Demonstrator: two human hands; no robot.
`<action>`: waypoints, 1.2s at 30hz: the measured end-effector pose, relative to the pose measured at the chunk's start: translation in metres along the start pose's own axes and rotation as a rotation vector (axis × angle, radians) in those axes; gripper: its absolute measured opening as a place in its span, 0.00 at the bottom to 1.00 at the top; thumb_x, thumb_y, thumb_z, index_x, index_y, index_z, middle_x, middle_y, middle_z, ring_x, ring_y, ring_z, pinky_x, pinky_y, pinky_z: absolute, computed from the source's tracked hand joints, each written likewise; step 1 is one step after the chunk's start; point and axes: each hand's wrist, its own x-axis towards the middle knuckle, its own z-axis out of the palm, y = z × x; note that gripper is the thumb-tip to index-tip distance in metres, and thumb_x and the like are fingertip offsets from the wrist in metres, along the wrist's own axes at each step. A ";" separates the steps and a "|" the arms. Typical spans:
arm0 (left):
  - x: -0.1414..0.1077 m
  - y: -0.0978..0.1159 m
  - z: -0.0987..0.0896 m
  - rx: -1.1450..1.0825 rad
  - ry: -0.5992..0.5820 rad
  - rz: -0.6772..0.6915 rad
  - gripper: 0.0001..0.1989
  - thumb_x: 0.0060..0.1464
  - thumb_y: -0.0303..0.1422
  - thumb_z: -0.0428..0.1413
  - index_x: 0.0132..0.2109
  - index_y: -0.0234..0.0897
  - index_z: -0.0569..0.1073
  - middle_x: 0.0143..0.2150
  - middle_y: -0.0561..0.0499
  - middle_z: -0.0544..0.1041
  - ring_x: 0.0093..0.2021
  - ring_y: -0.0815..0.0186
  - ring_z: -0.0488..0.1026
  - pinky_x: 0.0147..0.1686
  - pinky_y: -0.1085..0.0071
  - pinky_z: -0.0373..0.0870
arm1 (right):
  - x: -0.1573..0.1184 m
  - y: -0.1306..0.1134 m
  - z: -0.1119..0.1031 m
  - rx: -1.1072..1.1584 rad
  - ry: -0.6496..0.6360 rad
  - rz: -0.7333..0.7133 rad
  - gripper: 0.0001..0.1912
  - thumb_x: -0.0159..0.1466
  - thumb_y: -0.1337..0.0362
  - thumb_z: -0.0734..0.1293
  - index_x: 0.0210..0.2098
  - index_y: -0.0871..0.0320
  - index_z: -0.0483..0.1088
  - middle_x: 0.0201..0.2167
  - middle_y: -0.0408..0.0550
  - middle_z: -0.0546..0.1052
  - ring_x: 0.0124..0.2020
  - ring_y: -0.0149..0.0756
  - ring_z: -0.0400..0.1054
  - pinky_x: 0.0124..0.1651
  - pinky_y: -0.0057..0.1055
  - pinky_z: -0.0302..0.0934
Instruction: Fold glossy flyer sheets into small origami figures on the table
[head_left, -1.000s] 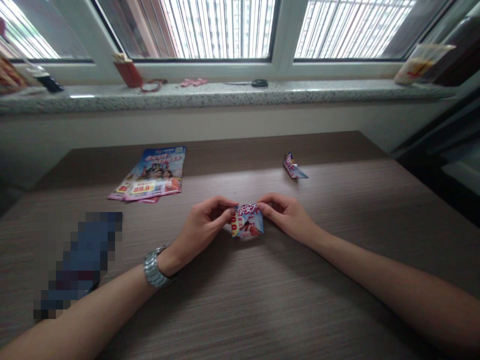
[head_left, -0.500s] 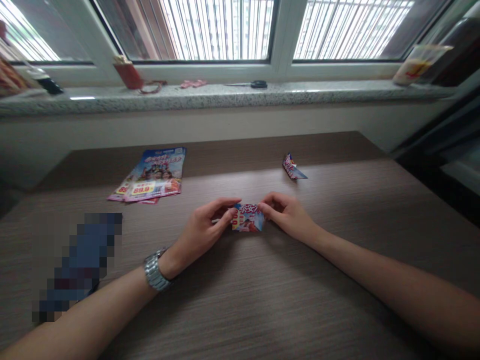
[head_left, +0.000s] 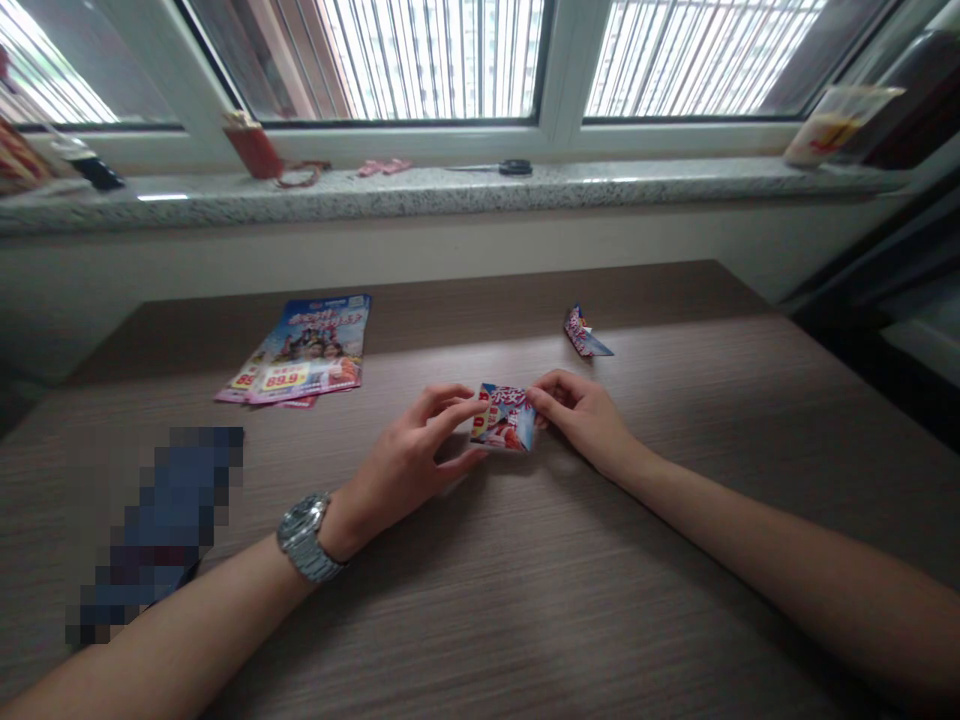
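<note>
A small folded flyer [head_left: 504, 420], printed in blue, red and white, is in front of me above the middle of the table. My right hand [head_left: 581, 415] pinches its upper right corner between thumb and fingers. At its left side is my left hand [head_left: 420, 450], with thumb and index finger spread apart beside the left edge; whether the fingertips touch the paper I cannot tell. A silver watch [head_left: 309, 535] is on my left wrist. Farther back to the right lies another folded paper piece [head_left: 585, 335] with similar print.
Several flat flyers [head_left: 319, 345] overlap at the back left of the brown table [head_left: 480, 600]. A blurred-out blue object [head_left: 169, 510] lies by my left forearm. Scissors [head_left: 514, 167], a red container [head_left: 253, 148] and a plastic cup [head_left: 836, 125] are on the windowsill.
My left thumb and index finger have parted from their pinch on the flyer's left edge. The flyer is tilted more upright and shows more of its face; my right hand keeps its corner.
</note>
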 end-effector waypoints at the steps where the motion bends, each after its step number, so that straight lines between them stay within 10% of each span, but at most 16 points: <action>1: -0.001 0.000 0.000 0.012 -0.001 0.006 0.24 0.61 0.30 0.63 0.63 0.44 0.69 0.61 0.43 0.68 0.57 0.59 0.74 0.60 0.57 0.75 | 0.000 0.000 0.000 0.003 -0.008 0.000 0.19 0.61 0.45 0.73 0.35 0.56 0.74 0.24 0.42 0.76 0.25 0.34 0.69 0.31 0.32 0.67; 20: -0.001 0.002 -0.010 0.035 0.036 0.044 0.14 0.67 0.29 0.57 0.57 0.40 0.75 0.55 0.48 0.81 0.52 0.64 0.80 0.53 0.68 0.78 | -0.001 -0.006 -0.001 0.027 -0.082 0.002 0.21 0.63 0.43 0.71 0.33 0.56 0.73 0.23 0.41 0.75 0.25 0.32 0.69 0.32 0.30 0.66; 28: -0.003 -0.002 -0.011 0.099 0.145 -0.098 0.06 0.67 0.32 0.57 0.48 0.38 0.77 0.39 0.52 0.84 0.32 0.69 0.81 0.32 0.76 0.74 | -0.003 -0.003 0.000 0.045 -0.118 -0.026 0.19 0.66 0.46 0.70 0.37 0.56 0.72 0.27 0.43 0.77 0.27 0.31 0.69 0.33 0.30 0.66; 36: 0.000 -0.004 -0.009 -0.123 0.130 -0.238 0.07 0.67 0.34 0.57 0.47 0.37 0.77 0.38 0.50 0.84 0.35 0.66 0.83 0.34 0.75 0.77 | -0.006 -0.001 0.000 -0.188 -0.158 -0.090 0.15 0.66 0.50 0.70 0.39 0.56 0.74 0.28 0.42 0.73 0.27 0.32 0.63 0.29 0.30 0.55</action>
